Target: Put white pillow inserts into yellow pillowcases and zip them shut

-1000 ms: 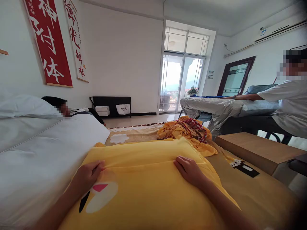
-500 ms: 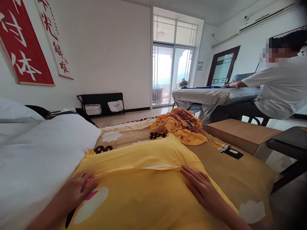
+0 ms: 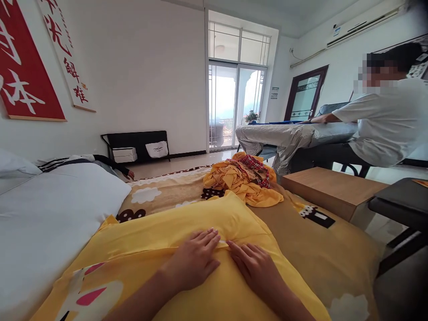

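Observation:
A plump yellow pillow in a yellow pillowcase point(image 3: 187, 303) lies in front of me, with white and pink printed shapes at its left end. A long overlapping slit runs across its top, and a sliver of white shows between my hands. My left hand point(image 3: 197, 256) rests palm down along the slit's edge, its fingers stretched out and the thumb apart. Close by on the right, my right hand point(image 3: 254, 265) lies on the same edge, index finger extended toward the white sliver. Both hands touch the pillowcase; neither visibly grips it.
A white pillow or quilt point(image 3: 63, 223) bulges at left, with a person's dark sleeve and hand point(image 3: 129, 173) beyond. Crumpled yellow and plaid cloth point(image 3: 240, 178) lies on the brown patterned blanket point(image 3: 321, 263). A wooden box point(image 3: 334, 187), black seat point(image 3: 401, 200) and a seated person point(image 3: 384, 120) are at right.
My left hand has moved right along the slit from the pillow's left side to near my right hand. Less white shows in the slit. At left, a person's hand has come into view.

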The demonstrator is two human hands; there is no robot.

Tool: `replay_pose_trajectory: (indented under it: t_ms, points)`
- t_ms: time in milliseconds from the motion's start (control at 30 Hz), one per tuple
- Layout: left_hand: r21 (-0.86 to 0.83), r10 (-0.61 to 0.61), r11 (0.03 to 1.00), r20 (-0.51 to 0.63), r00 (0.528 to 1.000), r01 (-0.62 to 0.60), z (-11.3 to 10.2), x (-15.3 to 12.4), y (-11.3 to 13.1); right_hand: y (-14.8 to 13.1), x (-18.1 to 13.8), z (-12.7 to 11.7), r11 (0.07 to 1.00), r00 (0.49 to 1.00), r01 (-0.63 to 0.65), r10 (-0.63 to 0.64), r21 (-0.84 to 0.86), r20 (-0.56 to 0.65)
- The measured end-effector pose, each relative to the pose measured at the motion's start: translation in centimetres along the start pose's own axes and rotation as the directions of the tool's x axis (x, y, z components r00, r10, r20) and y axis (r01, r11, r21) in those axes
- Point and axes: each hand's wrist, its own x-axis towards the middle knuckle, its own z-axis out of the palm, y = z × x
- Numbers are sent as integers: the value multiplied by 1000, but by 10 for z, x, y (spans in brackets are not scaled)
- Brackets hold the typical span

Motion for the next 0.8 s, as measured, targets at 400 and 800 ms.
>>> replay_pose_trajectory:
  t_ms: [400,800]
  points:
    - [276,211,942,-51,976,-190,38,-8,15,-4,-32,8,992,992,-74,84,107,-94]
    - [134,90,988,-91,992,-78,44,0,25,19,-21,1,1000,999,13,-13,-8,51]
